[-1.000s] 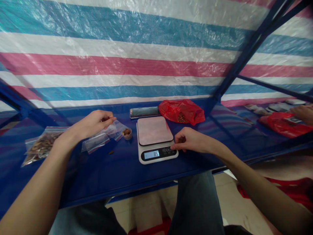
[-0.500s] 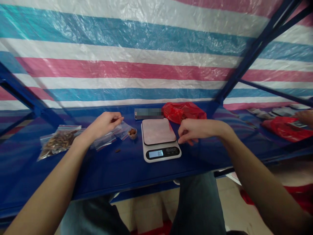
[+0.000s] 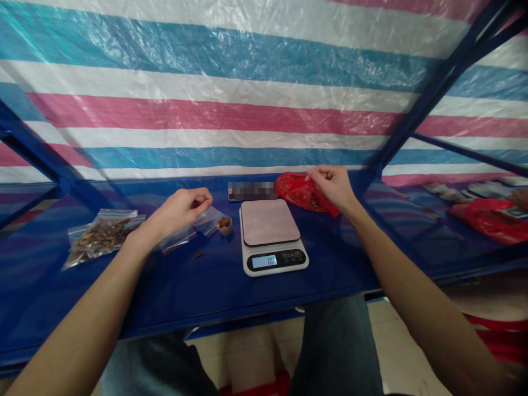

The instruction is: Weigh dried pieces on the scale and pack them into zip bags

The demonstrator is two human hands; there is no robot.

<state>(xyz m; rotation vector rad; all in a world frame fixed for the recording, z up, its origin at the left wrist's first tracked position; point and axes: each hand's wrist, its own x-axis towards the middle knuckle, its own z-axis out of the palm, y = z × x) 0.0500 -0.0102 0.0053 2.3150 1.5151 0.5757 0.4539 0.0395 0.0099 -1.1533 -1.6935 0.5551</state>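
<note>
A: Red plastic first: the red bag [image 3: 303,192] lies on the far side of the shelf [image 3: 214,286], just behind the scale [image 3: 272,236]. The right hand [image 3: 332,184] pinches its top edge between thumb and fingertips, the other fingers curled in.

B: And the left hand [image 3: 181,208]?

A: It rests left of the scale, thumb and forefinger closed on the mouth of a clear empty pouch [image 3: 193,225]. A small cup [image 3: 224,224] with brown pieces sits just right of that pouch, and one loose brown piece [image 3: 198,254] lies on the shelf nearer the person.

B: Anything on the scale?

A: Its plate is bare and the display seems to read zero. Further left lies a filled pouch [image 3: 101,236] of brown pieces, so I judge at least one portion is packed. The pouch in hand is unfilled, and the red bag holds more brown pieces, so weighing and filling remain.

B: Elsewhere?

A: A blurred flat object [image 3: 251,190] lies behind the scale. Far right, another person's hand [image 3: 520,198] is near another red bag [image 3: 490,217].
</note>
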